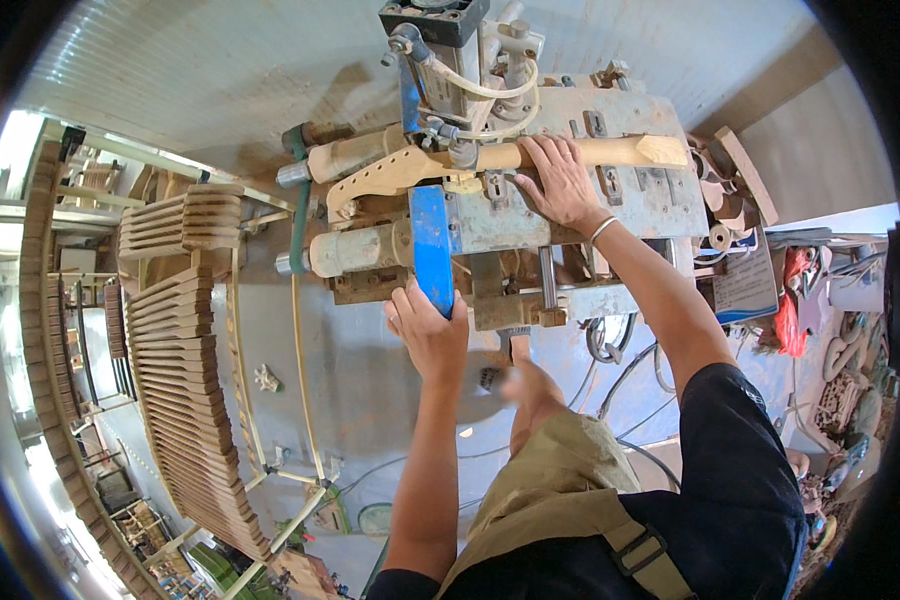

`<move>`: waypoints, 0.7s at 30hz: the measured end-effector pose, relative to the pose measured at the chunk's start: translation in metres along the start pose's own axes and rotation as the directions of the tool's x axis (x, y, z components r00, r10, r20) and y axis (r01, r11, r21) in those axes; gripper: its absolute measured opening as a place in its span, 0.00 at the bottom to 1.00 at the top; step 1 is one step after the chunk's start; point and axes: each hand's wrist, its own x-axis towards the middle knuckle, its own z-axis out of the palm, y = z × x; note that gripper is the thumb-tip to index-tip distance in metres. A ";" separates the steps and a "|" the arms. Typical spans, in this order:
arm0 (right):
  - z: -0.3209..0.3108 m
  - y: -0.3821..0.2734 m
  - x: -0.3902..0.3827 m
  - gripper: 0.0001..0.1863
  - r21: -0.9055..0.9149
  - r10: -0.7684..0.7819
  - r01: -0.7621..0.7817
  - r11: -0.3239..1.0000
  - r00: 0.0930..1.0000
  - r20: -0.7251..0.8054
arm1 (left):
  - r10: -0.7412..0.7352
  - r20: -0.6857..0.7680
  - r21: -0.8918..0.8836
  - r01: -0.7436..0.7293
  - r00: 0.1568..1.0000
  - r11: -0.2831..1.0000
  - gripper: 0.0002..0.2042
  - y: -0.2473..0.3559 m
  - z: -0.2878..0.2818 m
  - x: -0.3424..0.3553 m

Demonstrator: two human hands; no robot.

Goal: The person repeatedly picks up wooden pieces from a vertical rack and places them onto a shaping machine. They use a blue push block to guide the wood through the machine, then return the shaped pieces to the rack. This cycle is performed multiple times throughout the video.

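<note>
A pale wooden guitar neck [600, 152] lies across the metal bed of a machine [570, 215]. Its headstock [385, 178], with a row of holes, points left, under a clamp foot [463, 153]. My right hand [562, 182] rests over the middle of the neck, fingers on its far side and thumb on the near side. With my left hand [430, 325] I grip the near end of a flat blue bar [431, 245], whose far end reaches the neck beside the clamp. Whether the bar is fixed to the machine I cannot tell.
An upright air cylinder [460, 75] with pale hoses stands above the bed. To the left, a wheeled rack [295, 390] carries several stacked wooden necks [175, 370]. Wooden offcuts [722, 195] and a printed sheet [748, 283] are at the right. Cables [625, 385] hang below the machine.
</note>
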 end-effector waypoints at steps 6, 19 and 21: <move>-0.001 -0.010 -0.011 0.31 -0.024 0.025 -0.025 0.999 1.000 -0.003 | -0.016 0.053 -0.052 0.019 0.998 0.998 0.28 -0.006 -0.007 -0.011; -0.036 -0.070 -0.081 0.31 0.075 0.094 -0.099 0.992 0.993 0.066 | -0.030 0.105 0.027 0.028 0.994 0.999 0.31 -0.028 -0.046 -0.101; -0.032 -0.079 -0.092 0.31 0.078 0.114 -0.117 0.990 0.992 0.047 | -0.088 0.146 0.004 0.088 0.985 0.996 0.30 -0.027 -0.054 -0.110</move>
